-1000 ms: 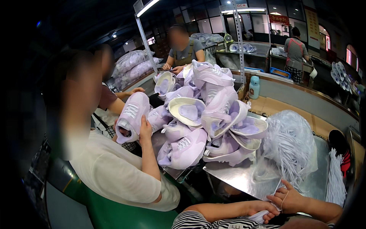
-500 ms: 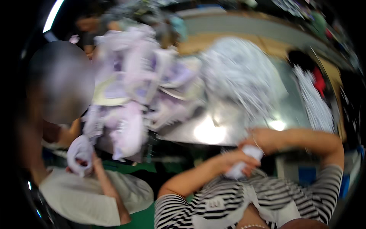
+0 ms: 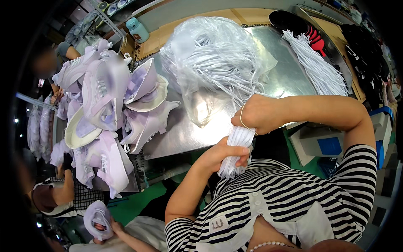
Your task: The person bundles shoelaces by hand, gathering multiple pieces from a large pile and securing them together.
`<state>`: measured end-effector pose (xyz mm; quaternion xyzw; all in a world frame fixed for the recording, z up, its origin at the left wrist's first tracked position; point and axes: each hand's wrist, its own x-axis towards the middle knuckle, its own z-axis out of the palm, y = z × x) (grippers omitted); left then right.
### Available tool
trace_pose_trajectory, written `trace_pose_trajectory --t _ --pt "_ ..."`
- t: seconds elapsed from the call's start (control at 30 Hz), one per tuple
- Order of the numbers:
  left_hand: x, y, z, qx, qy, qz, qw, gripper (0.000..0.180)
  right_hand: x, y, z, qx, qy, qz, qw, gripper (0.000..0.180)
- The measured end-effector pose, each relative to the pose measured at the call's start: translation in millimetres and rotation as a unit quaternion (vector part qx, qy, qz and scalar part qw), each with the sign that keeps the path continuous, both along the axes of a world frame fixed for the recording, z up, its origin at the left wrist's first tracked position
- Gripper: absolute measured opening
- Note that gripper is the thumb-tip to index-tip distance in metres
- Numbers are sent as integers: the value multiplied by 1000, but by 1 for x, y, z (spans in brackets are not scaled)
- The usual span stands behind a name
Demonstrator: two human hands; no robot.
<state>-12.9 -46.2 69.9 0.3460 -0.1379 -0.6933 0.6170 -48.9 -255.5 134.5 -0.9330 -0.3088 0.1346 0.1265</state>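
A folded bundle of white shoelaces point(image 3: 236, 148) is upright in front of my striped shirt. My left hand point(image 3: 224, 154) wraps round its lower part, thumb across the front. Over the top end of the same bundle my right hand point(image 3: 257, 112) is closed, its fingers mostly hidden behind its back. A thin yellowish elastic band point(image 3: 242, 112) loops round the right hand near the wrist. Beyond my hands, a large clear plastic bag point(image 3: 184, 54) of loose white laces lies on the metal table point(image 3: 176, 140); some laces trail from it toward my right hand.
Lavender shoe uppers point(image 3: 100, 96) are piled at the table's left end. A sheaf of white laces point(image 3: 319, 67) lies at the right beside a black and red item point(image 3: 315, 42). A light blue bottle point(image 3: 137, 30) stands behind. Nearby, a co-worker's hands hold a shoe upper point(image 3: 98, 220).
The view has shifted and sharpened, so the table sits differently in it. Both hands stay on the lace bundle, which shows more fully now.
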Motion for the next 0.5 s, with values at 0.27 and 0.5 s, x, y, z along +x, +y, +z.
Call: trace_pose_trajectory --t 0.27,0.5 --pt "5 -9 19 -62 -704 261 657 57 14 -25 6 -51 16 -65 996 32" --pt "14 -26 19 -203 -808 355 425 19 20 -24 -17 -78 24 -62 995 32"
